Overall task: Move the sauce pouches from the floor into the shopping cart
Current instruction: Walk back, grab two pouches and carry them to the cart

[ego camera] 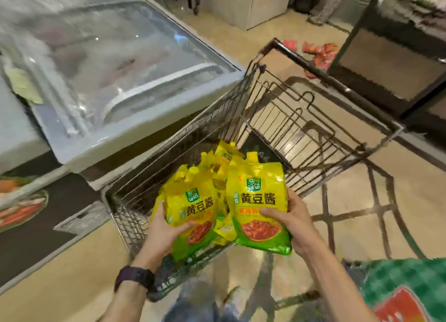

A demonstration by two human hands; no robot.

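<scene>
My left hand [164, 232] grips a stack of yellow-green sauce pouches [190, 208] by their lower edge. A second bunch of sauce pouches [255, 196] is held in my right hand [293, 221], thumb across the front of the top one. Both bunches hover over the near end of the wire shopping cart [301, 119]. Several more yellow pouches [225, 154] lie inside the cart behind the ones I hold. Red packets [318, 52] lie on the floor beyond the cart's handle.
A glass-topped chest freezer [115, 80] stands close on the cart's left. A dark shelf unit [391, 63] rises at the right. A green checkered bag [405, 290] sits at the lower right. A cardboard box [251, 5] stands at the back.
</scene>
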